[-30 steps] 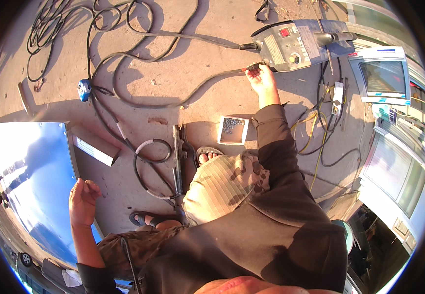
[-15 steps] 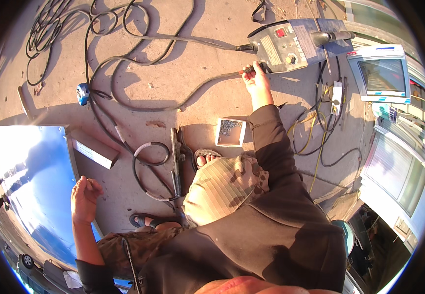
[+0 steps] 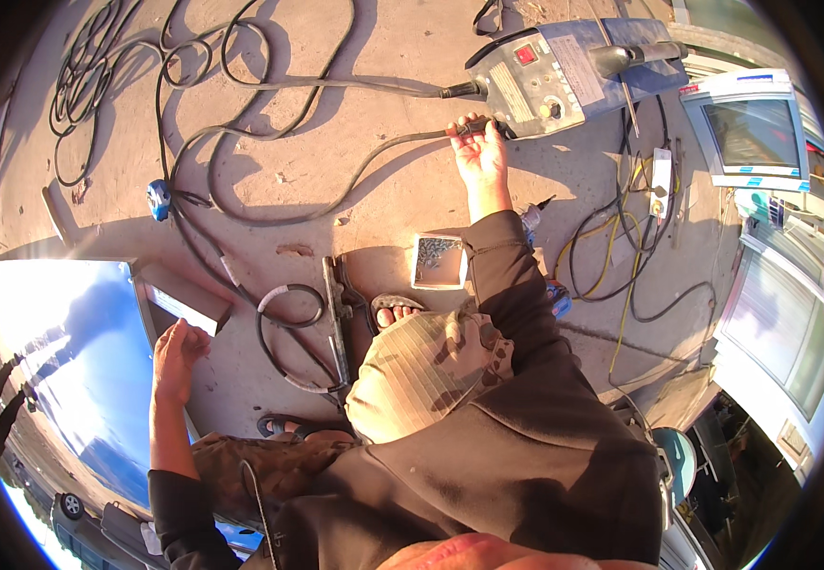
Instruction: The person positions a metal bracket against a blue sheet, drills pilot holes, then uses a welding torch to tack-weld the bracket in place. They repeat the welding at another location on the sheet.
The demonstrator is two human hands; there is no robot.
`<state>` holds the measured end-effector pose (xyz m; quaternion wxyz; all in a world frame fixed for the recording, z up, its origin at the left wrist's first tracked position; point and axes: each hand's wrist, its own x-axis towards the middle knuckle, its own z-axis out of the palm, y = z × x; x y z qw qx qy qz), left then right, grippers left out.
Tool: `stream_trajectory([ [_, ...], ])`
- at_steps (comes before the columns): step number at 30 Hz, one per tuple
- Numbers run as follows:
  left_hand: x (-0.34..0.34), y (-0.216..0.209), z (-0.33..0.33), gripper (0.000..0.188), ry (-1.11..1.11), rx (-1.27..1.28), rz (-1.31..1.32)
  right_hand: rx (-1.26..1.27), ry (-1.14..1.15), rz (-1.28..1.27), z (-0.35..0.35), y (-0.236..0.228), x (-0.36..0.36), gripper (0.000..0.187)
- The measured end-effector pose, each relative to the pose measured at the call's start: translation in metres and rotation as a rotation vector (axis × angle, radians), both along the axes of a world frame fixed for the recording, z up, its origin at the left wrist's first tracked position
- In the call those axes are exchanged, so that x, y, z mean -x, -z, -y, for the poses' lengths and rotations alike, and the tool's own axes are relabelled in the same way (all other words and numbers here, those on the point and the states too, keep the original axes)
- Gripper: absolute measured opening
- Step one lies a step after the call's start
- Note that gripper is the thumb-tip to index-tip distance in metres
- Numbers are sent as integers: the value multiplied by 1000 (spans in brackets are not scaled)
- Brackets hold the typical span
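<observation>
My right hand [image 3: 481, 163] reaches forward, palm up. Its fingers curl round the black cable plug [image 3: 472, 126] at the front of a blue and grey welding machine [image 3: 526, 90]. A second black cable [image 3: 364, 84] runs into the same front, farther left. The machine has a red switch [image 3: 525, 55], a knob [image 3: 549, 109] and a handle on top. Over at the left, my left hand [image 3: 176, 361] hangs beside a shiny, reflective panel [image 3: 70, 351], its fingers drawn together with nothing visible in them.
A small white box [image 3: 438, 262] of screws sits by my foot. Near it lies a metal bar [image 3: 337, 318]. Coiled cable [image 3: 98, 85] spreads over the far left, with a blue object [image 3: 158, 199] on it. Right: a power strip [image 3: 660, 180] among cables, a framed window [image 3: 749, 133].
My right hand has turned palm up at the plug. The left hand's fingers have come closer together. The view has shifted slightly, uncovering a blue object beside my right arm.
</observation>
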<state>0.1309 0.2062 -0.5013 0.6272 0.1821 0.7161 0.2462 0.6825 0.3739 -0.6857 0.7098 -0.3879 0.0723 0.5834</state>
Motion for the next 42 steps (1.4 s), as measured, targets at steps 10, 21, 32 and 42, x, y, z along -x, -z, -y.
stream_trajectory([
  [10,-13,10,2,34,-21,36,82,378,12,58,-45,-18,10,44],
  [21,0,4,21,32,-15,58,98,269,-11,34,-38,-6,3,45],
  [32,46,11,-1,29,77,-76,48,442,-555,706,30,-55,23,33],
  [42,84,42,-8,31,64,-114,-55,-87,-5,2379,6,-251,-51,12],
])
